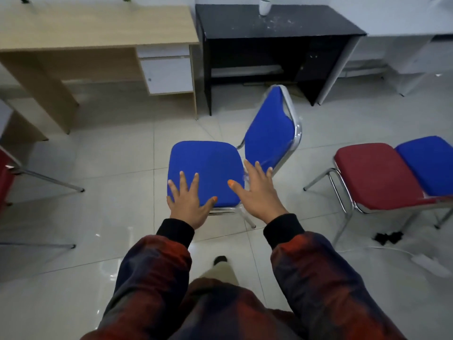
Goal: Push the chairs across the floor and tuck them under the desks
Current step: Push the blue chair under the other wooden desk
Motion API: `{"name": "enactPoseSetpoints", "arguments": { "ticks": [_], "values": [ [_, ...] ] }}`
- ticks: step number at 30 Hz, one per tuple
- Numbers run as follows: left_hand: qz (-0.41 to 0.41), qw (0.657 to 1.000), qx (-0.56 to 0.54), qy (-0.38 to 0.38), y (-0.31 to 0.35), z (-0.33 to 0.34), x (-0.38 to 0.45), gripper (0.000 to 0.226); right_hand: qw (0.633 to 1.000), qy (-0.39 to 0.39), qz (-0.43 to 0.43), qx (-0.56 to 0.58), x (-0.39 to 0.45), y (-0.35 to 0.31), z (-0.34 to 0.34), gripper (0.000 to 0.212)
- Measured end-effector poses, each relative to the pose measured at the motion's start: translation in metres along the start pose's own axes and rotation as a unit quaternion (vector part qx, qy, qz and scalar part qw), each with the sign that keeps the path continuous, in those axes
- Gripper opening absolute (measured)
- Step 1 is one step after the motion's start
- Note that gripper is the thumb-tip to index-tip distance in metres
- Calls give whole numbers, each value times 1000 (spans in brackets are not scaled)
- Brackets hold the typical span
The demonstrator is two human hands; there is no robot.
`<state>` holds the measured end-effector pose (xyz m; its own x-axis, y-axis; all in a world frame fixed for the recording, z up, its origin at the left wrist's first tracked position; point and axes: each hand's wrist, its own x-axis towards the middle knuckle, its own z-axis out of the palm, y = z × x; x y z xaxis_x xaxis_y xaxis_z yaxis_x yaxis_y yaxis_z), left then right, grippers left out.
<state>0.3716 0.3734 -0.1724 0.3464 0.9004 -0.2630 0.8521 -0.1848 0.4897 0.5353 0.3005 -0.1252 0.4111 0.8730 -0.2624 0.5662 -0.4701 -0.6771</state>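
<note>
Left hand point(187, 202), right hand point(257, 192) splayed

Glossy pale tiled floor point(103, 168) carries everything. On it: blue chair point(206, 173) at centre on chrome legs, red chair point(375, 175) at right with another blue seat point(426, 163) just beside it, wood-tone worktop point(93, 25) far left, black worktop point(277, 23) next to it, white worktop point(402, 33) far right. A small black clump point(388, 237) and a white power strip point(429, 263) lie on the tiles, lower right.
</note>
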Motion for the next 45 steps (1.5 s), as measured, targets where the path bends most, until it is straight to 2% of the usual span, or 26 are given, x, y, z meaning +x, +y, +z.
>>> {"name": "enactPoseSetpoints", "arguments": {
  "ticks": [10,16,20,24,30,32,34,36,38,42,45],
  "values": [
    [4,999,-52,-6,124,38,71,83,999,-29,5,30,53,66,-106,67],
    [69,995,-67,-25,211,62,117,84,998,30,23,58,99,113,-169,59],
    [90,988,-119,-37,248,72,135,90,998,19,11,66,118,134,-191,55],
    [81,988,-129,-38,273,83,159,96,996,-28,-14,84,158,144,-215,53],
    [32,981,-193,3,314,115,207,102,987,-106,-118,17,242,150,-256,60],
    [-2,983,-180,24,330,127,223,100,981,-130,-144,-2,266,157,-272,60],
    [-60,988,-109,92,349,140,232,90,975,-148,-166,-22,290,164,-286,60],
    [-106,978,-34,179,366,149,232,74,969,-167,-178,-31,310,168,-294,59],
    [-115,967,-6,229,371,154,228,65,963,-187,-190,-31,323,167,-295,59],
    [-180,945,-78,262,356,158,223,57,943,-225,-239,-49,340,154,-276,59],
    [-182,941,-113,262,347,161,225,49,923,-245,-259,-145,351,145,-260,63]
  ]
}}
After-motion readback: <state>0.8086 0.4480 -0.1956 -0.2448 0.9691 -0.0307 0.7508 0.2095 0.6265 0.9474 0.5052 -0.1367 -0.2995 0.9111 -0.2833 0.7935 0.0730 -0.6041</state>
